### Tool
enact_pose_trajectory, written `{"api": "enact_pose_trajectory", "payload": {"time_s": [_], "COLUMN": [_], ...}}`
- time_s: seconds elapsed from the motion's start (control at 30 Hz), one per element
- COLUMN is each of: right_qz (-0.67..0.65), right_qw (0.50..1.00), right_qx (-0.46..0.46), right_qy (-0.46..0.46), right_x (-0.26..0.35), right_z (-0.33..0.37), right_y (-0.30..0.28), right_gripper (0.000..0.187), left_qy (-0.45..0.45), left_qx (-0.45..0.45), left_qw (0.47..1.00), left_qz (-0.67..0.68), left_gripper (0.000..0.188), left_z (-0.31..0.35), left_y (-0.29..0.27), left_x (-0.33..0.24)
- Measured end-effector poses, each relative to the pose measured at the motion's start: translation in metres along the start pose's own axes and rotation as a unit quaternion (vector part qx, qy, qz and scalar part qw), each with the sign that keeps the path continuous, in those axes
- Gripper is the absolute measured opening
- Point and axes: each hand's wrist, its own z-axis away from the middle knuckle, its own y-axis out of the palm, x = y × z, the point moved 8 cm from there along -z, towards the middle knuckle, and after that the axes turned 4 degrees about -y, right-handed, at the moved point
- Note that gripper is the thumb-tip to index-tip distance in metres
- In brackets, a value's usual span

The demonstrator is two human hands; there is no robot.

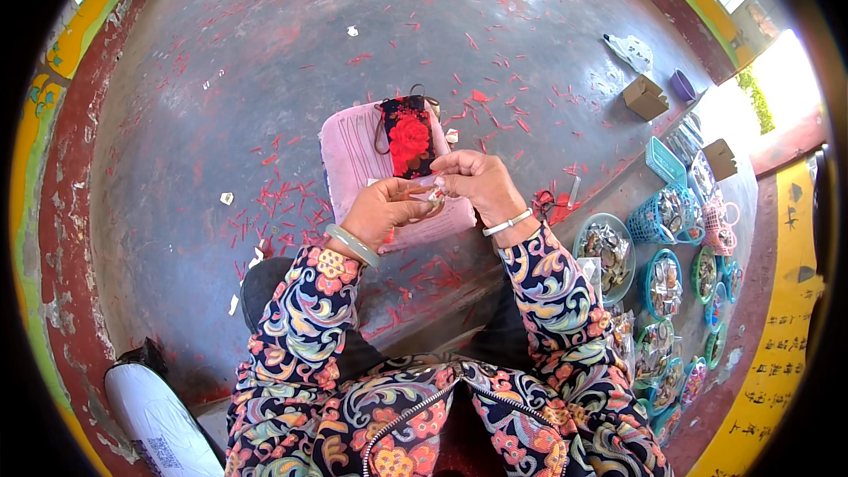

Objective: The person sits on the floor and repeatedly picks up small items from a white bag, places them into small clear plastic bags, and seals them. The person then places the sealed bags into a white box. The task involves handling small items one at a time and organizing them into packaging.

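Note:
Over a pink padded stool top [350, 146], my left hand [378, 212] and my right hand [484, 185] meet at the fingertips. Both are closed in a pinch on a small whitish piece with a bit of red [436, 193]; its kind is too small to make out. A black pouch with a large red rose [409, 140] and a dark cord lies on the pad, just beyond my fingers. The pad's lower part is partly covered by my hands.
Red paper scraps [283, 205] litter the grey floor. At right stand a clear tub [604, 247] and several coloured baskets of small packets, including a blue basket [651, 216]. Farther back are a cardboard box [645, 98] and a purple basin [682, 86]. A white sack [157, 420] lies lower left.

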Motion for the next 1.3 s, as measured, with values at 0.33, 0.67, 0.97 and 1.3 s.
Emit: {"api": "enact_pose_trajectory", "payload": {"time_s": [0.33, 0.67, 0.97, 1.3], "right_qz": [0.021, -0.001, -0.04, -0.062], "right_qw": [1.0, 1.0, 0.996, 0.996], "right_qx": [0.006, 0.014, 0.013, -0.018], "right_qy": [0.016, 0.011, 0.074, 0.069], "right_x": [-0.005, -0.007, -0.014, -0.009], "right_z": [-0.002, -0.002, 0.002, 0.004], "right_y": [-0.002, -0.006, -0.006, -0.007], "right_gripper": [0.027, 0.034, 0.018, 0.016], "left_qy": [-0.036, 0.003, 0.049, 0.063], "left_qx": [-0.009, -0.017, -0.01, -0.048], "left_qw": [0.999, 1.0, 0.999, 0.997], "left_qz": [-0.015, -0.004, 0.017, 0.02], "left_gripper": [0.022, 0.029, 0.036, 0.039], "left_z": [-0.009, -0.005, -0.003, -0.003], "left_y": [-0.018, -0.014, -0.012, -0.019], "left_x": [0.015, 0.004, -0.005, -0.003]}}
